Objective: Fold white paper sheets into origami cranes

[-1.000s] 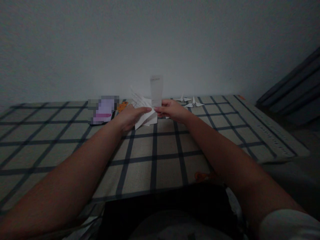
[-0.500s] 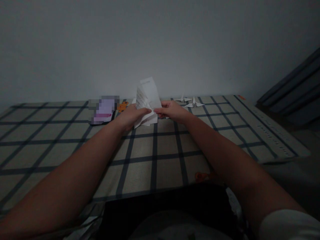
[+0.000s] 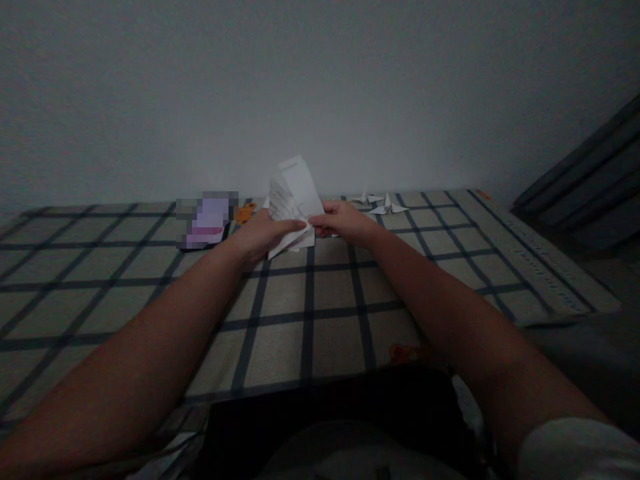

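Observation:
Both my hands hold a partly folded white paper (image 3: 294, 193) above the far middle of a checked cloth (image 3: 310, 300). My left hand (image 3: 265, 235) is closed on the paper's lower left part, thumb across the front. My right hand (image 3: 343, 221) pinches the paper's right side, and a flap stands up tilted to the left between the two hands. Some faint print shows on the paper.
Two small white folded paper cranes (image 3: 383, 203) sit on the cloth right of my hands, near the wall. A blurred purple item (image 3: 206, 220) and a small orange thing (image 3: 245, 213) lie to the left. Dark slanted panels (image 3: 585, 193) stand at the right.
The upright flap of the paper has swung from vertical to a leftward tilt and come lower toward my left hand. Both hands have stayed in place.

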A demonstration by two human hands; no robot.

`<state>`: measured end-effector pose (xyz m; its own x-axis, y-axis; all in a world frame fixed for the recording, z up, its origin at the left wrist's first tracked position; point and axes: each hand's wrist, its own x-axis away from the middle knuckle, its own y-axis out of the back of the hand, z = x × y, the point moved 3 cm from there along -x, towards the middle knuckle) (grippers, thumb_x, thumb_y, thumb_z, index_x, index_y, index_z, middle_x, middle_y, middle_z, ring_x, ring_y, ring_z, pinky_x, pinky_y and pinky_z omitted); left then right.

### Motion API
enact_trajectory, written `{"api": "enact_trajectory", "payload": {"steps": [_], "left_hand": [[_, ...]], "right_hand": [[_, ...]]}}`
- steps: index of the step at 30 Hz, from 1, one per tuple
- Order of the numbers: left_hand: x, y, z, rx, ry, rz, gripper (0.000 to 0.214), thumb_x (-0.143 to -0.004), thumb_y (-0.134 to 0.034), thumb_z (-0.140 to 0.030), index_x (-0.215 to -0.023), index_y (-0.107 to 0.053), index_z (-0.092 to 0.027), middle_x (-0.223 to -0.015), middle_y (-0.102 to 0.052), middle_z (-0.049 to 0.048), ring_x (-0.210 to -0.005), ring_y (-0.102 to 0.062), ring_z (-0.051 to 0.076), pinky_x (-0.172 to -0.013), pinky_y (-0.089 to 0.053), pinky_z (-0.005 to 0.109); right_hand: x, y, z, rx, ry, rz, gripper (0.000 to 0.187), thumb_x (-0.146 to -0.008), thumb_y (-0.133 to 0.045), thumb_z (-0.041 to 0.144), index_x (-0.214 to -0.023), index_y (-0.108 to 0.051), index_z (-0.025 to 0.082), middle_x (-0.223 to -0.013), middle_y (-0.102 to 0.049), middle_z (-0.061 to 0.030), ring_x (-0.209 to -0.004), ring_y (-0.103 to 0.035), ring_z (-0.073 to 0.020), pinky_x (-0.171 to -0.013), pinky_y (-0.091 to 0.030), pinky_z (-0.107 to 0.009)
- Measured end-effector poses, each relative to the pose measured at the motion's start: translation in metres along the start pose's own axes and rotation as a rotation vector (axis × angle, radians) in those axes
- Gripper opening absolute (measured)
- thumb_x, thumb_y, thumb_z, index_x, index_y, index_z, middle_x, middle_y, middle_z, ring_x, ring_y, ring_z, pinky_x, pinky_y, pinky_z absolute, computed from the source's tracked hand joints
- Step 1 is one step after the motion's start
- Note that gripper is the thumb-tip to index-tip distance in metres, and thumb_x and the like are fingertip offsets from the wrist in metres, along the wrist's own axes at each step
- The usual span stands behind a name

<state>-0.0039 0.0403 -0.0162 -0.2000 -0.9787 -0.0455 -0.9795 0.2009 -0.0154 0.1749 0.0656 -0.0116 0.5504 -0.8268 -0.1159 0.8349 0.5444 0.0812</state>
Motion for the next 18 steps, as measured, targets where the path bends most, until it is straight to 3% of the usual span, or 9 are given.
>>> {"api": "enact_trajectory", "payload": {"steps": [5, 18], "left_hand": [[0.002, -0.004, -0.004, 0.069, -0.027, 0.028, 0.061, -0.061, -0.082, -0.019, -0.120, -0.069, -0.012, -0.122, -0.071, 0.0182, -0.110, -0.070, 0.034, -0.104, -0.050, 0.049], [-0.005, 0.003, 0.006, 0.032, -0.036, 0.008, 0.057, -0.062, -0.083, -0.021, -0.117, -0.070, -0.011, -0.116, -0.074, 0.0175, -0.098, -0.073, 0.032, -0.096, -0.056, 0.048]], "right_hand": [[0.001, -0.002, 0.004, -0.039, -0.028, 0.009, 0.009, -0.080, -0.069, 0.020, -0.080, -0.063, 0.014, -0.064, -0.059, 0.0023, -0.056, -0.053, -0.0067, -0.053, -0.042, -0.018], [0.000, 0.000, -0.002, 0.010, 0.032, 0.068, 0.023, -0.078, -0.075, 0.034, -0.084, -0.063, 0.014, -0.067, -0.061, 0.0018, -0.059, -0.055, -0.0077, -0.056, -0.042, -0.020]]}}
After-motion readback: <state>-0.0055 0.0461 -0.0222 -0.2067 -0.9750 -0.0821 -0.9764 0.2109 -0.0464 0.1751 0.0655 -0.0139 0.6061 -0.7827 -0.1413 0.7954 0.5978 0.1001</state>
